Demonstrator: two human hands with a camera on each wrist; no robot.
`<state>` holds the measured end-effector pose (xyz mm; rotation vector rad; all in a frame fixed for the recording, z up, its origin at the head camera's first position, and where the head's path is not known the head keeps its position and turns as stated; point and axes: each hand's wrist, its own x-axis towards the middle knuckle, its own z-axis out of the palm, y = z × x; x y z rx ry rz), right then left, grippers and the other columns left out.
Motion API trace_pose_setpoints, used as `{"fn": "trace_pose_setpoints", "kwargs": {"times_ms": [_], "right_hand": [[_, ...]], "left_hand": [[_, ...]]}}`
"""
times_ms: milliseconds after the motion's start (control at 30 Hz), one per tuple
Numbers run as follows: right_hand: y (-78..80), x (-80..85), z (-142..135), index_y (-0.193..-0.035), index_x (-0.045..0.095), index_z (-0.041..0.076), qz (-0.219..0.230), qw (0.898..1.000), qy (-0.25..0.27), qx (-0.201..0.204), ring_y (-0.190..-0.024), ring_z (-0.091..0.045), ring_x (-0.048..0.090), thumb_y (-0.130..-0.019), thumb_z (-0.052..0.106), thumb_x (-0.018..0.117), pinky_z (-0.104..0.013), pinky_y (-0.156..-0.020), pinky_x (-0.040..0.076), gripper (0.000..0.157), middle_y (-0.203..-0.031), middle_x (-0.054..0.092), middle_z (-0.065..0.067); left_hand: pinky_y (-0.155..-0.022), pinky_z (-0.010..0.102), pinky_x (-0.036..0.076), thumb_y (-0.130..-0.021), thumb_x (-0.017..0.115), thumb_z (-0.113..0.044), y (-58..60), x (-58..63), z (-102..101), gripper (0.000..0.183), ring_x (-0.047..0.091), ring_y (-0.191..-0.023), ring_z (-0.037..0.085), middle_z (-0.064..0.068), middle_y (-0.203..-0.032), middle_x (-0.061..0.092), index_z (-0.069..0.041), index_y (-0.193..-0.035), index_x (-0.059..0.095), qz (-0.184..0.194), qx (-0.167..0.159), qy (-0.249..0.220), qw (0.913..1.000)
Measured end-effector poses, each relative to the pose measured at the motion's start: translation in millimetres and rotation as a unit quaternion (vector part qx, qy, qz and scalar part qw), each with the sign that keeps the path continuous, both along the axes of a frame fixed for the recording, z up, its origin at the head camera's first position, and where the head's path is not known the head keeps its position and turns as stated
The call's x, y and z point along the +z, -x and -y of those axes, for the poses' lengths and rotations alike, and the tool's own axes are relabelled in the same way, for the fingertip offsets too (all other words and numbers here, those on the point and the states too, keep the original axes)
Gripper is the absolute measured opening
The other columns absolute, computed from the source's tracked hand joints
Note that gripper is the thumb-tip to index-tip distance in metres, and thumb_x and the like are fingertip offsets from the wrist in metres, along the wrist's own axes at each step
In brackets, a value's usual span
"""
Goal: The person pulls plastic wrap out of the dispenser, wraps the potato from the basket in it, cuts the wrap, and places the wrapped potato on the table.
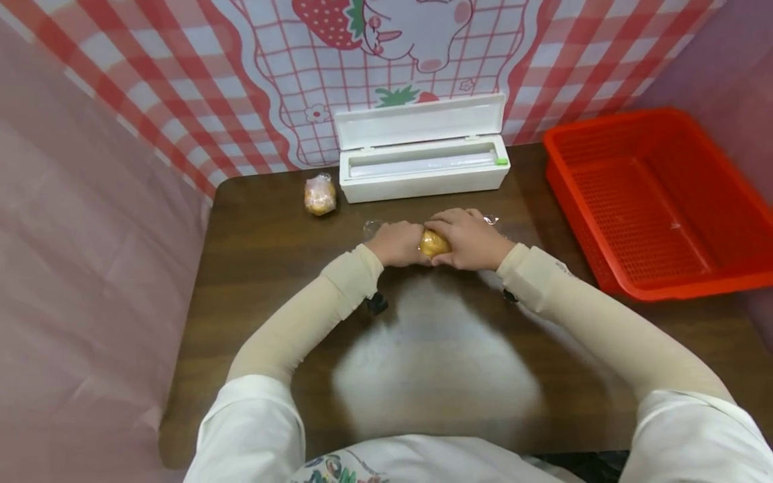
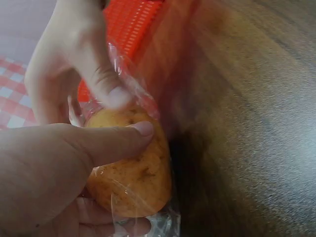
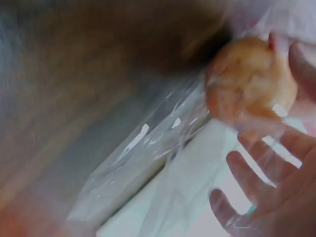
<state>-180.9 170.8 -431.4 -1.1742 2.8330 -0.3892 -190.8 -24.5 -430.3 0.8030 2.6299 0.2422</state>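
A yellow-brown potato [image 2: 143,180] in clear plastic wrap [image 3: 153,138] is between the two hands. My left hand [image 1: 399,243] grips the potato, its thumb lying across the top and its fingers underneath in the left wrist view. From the other side, my right hand [image 1: 468,239] touches the wrapped potato, its thumb over the film at one end. In the right wrist view, blurred, its fingers [image 3: 247,168] are spread and fairly straight, with film across them. Loose wrap sticks out beyond both hands in the head view.
Behind the hands stands a white wrap box [image 1: 423,181], lid raised, with a roll and a green slider. A wrapped potato-like item [image 1: 320,194] sits to its left. A red plastic basket [image 1: 594,248] stands on the right of the brown wooden table [image 1: 241,282].
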Motion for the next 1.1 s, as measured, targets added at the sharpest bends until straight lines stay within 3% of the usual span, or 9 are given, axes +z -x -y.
{"fn": "trace_pose_setpoints", "kwargs": {"times_ms": [167, 333, 433, 567, 667, 767, 900, 1100], "right_hand": [[-10.0, 0.0, -1.4, -0.133, 0.063, 0.004, -0.075, 0.997, -0.008, 0.012, -0.121, -0.036, 0.053, -0.083, 0.039, 0.083, -0.065, -0.102, 0.034, 0.064, -0.126, 0.064, -0.013], [-7.0, -2.5, -4.4, -0.132, 0.064, 0.004, -0.051, 0.999, -0.003, 0.001, -0.122, -0.035, 0.054, -0.086, 0.032, 0.081, -0.069, -0.103, 0.031, 0.057, -0.127, 0.064, -0.014], [-1.5, -1.9, -5.9, -0.133, 0.063, 0.003, 0.000, 1.000, 0.000, -0.010, -0.124, -0.035, 0.053, -0.088, 0.030, 0.079, -0.066, -0.103, 0.032, 0.055, -0.129, 0.063, -0.016], [6.0, 1.5, -7.0, -0.132, 0.063, 0.001, 0.059, 0.998, 0.007, -0.031, -0.123, -0.036, 0.053, -0.090, 0.025, 0.077, -0.064, -0.100, 0.035, 0.051, -0.128, 0.064, -0.016], [11.5, 1.3, -7.9, -0.129, 0.065, 0.001, 0.088, 0.995, 0.007, -0.044, -0.118, -0.035, 0.056, -0.090, 0.026, 0.077, -0.062, -0.097, 0.038, 0.048, -0.126, 0.065, -0.015], [15.8, -0.5, -8.3, -0.129, 0.065, 0.000, 0.115, 0.992, 0.004, -0.048, -0.118, -0.034, 0.058, -0.092, 0.026, 0.074, -0.061, -0.095, 0.040, 0.046, -0.128, 0.065, -0.017], [17.6, -2.8, -8.6, -0.135, 0.062, 0.001, 0.115, 0.992, -0.010, -0.057, -0.126, -0.037, 0.054, -0.096, 0.029, 0.068, -0.062, -0.098, 0.038, 0.049, -0.135, 0.061, -0.019], [6.1, 1.5, -4.1, -0.138, 0.060, 0.003, -0.004, 0.997, -0.059, -0.057, -0.134, -0.038, 0.044, -0.092, 0.042, 0.070, -0.070, -0.108, 0.024, 0.060, -0.137, 0.060, -0.016]], "left_hand": [[-0.078, 0.040, 0.048, -0.088, 0.074, -0.049, 2.6, 6.8, -0.2, 0.049, 0.061, -0.086, 0.017, -0.002, -0.098, 0.065, -0.015, -0.122, 0.062, 0.038, 0.000, -0.003, 0.9993], [-0.095, 0.052, 0.042, -0.091, 0.066, -0.058, -2.3, 11.4, -1.4, 0.081, 0.060, -0.113, 0.025, 0.007, -0.133, 0.063, -0.012, -0.153, 0.041, 0.014, 0.002, 0.036, 0.9993], [-0.101, 0.056, 0.037, -0.092, 0.060, -0.064, -9.7, 15.1, -2.8, 0.092, 0.050, -0.130, 0.029, 0.008, -0.150, 0.050, -0.012, -0.161, 0.025, -0.048, 0.006, 0.075, 0.9961], [-0.099, 0.054, 0.039, -0.093, 0.059, -0.064, -24.3, 14.0, -6.9, 0.090, 0.048, -0.132, 0.028, 0.007, -0.149, 0.051, -0.012, -0.160, 0.028, -0.172, -0.019, 0.092, 0.9806], [-0.102, 0.057, 0.038, -0.091, 0.062, -0.064, -35.2, 4.1, -8.8, 0.091, 0.052, -0.128, 0.027, 0.008, -0.142, 0.056, -0.008, -0.157, 0.032, -0.251, -0.051, 0.088, 0.9627], [-0.106, 0.063, 0.034, -0.087, 0.067, -0.064, -40.5, -8.3, -8.8, 0.093, 0.052, -0.128, 0.028, 0.009, -0.139, 0.057, -0.005, -0.153, 0.038, -0.285, -0.063, 0.080, 0.9532], [-0.109, 0.066, 0.030, -0.086, 0.075, -0.053, -36.2, -19.4, -9.2, 0.087, 0.051, -0.129, 0.029, 0.012, -0.138, 0.056, -0.003, -0.149, 0.042, -0.289, -0.053, 0.077, 0.9528], [-0.112, 0.068, 0.025, -0.090, 0.073, -0.036, -23.0, -21.2, -11.2, 0.079, 0.049, -0.132, 0.028, 0.013, -0.141, 0.055, -0.001, -0.151, 0.038, -0.222, -0.015, 0.082, 0.9715]]}}
